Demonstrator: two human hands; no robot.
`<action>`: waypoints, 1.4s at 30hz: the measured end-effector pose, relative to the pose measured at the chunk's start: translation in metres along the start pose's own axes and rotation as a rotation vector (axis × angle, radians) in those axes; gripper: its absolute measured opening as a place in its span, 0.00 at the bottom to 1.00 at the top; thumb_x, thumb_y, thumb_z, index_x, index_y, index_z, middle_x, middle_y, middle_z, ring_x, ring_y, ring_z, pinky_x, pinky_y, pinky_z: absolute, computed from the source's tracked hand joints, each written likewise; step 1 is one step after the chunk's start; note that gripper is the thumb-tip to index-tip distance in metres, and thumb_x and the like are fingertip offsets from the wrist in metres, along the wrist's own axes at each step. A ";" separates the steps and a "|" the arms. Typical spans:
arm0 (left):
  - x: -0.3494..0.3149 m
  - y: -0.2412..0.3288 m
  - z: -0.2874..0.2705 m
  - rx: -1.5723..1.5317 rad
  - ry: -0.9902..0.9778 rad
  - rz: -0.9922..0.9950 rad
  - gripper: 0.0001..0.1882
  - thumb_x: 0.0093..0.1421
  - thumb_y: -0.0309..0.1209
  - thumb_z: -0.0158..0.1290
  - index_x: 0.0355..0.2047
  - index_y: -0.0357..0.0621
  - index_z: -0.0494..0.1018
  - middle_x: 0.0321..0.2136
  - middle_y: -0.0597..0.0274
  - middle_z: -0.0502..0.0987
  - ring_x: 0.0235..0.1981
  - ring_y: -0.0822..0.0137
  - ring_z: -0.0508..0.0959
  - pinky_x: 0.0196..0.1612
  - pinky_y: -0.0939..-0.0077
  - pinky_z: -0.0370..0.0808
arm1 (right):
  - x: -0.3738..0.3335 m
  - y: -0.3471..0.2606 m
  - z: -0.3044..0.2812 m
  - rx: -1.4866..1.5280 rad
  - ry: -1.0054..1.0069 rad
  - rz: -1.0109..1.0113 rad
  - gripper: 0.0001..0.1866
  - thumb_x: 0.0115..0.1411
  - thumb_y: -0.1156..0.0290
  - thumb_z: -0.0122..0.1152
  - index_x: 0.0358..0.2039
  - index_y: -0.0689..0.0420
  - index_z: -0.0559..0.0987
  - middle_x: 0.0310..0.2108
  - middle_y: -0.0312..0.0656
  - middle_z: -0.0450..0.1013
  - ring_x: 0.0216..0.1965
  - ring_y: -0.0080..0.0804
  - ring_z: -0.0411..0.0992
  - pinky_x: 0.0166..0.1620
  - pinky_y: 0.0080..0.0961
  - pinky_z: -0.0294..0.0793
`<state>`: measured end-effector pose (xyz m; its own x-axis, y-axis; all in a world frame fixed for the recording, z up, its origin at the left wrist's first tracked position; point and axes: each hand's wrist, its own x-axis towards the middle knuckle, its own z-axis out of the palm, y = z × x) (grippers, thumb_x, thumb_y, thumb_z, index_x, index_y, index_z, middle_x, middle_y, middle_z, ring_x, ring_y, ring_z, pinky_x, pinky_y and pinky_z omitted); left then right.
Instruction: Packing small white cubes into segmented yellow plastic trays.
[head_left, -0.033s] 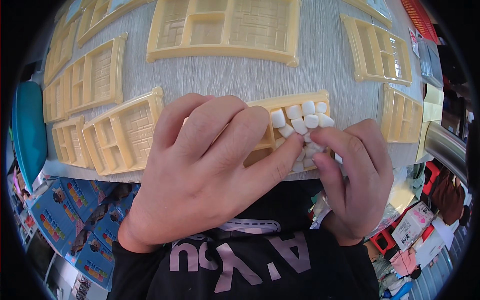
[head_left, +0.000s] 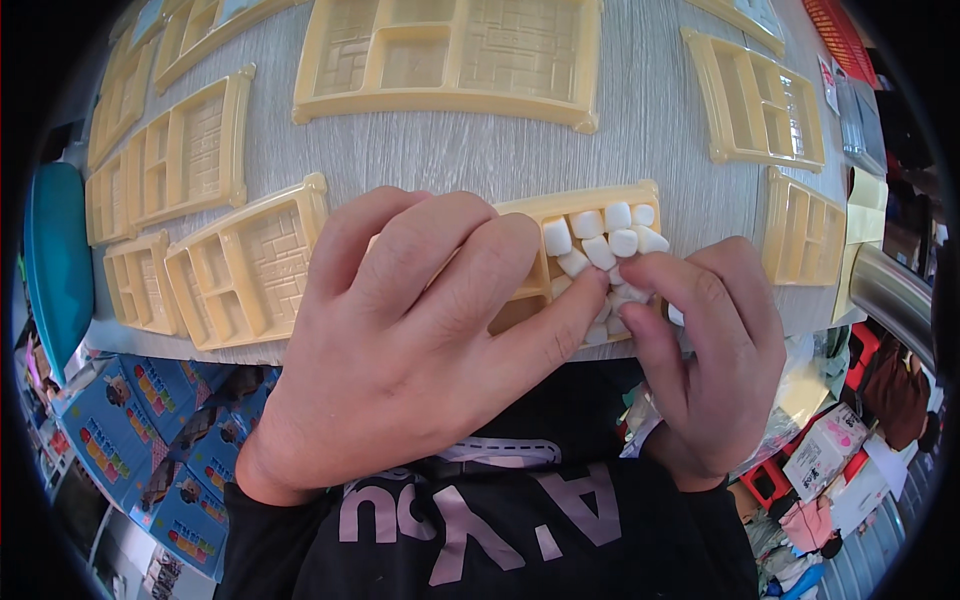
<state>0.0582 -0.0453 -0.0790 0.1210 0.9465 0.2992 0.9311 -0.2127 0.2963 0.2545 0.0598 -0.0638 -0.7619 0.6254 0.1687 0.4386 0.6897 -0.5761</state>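
A cream plastic tray (head_left: 545, 207) with compartments lies close in front of me. White marshmallows (head_left: 617, 215) are packed in its right compartment. My left hand (head_left: 410, 310) covers the tray's left part, its fingers bent over it and their tips hidden. Its outstretched thumb touches the marshmallows. At the compartment's right side is my right hand (head_left: 715, 350), index finger and thumb closed around marshmallows among the others. How many lie between those fingertips is hard to make out.
More cream trays stand at the left (head_left: 250, 265), the far middle (head_left: 450, 100) and the right (head_left: 765, 105) of the grey wood-look table (head_left: 400, 160). A teal basin (head_left: 60, 265) is at the left edge. Blue printed boxes (head_left: 150, 440) sit below the table, near left. A metal tube (head_left: 890, 300) is at right.
Almost nothing differs. The marshmallows near my right fingertips have shifted very slightly; both hands and the tray stay in place.
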 end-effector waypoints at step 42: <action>0.002 -0.002 -0.004 -0.023 0.017 0.025 0.18 0.54 0.43 0.63 0.46 0.58 0.85 0.40 0.67 0.73 0.44 0.60 0.73 0.49 0.58 0.71 | 0.002 0.010 -0.006 0.132 0.190 0.007 0.10 0.50 0.78 0.70 0.34 0.66 0.81 0.29 0.41 0.74 0.30 0.29 0.65 0.34 0.23 0.62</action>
<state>0.0556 -0.0436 -0.0755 0.1382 0.9366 0.3221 0.9198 -0.2420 0.3089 0.2602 0.0699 -0.0643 -0.6502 0.6962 0.3043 0.3684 0.6391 -0.6751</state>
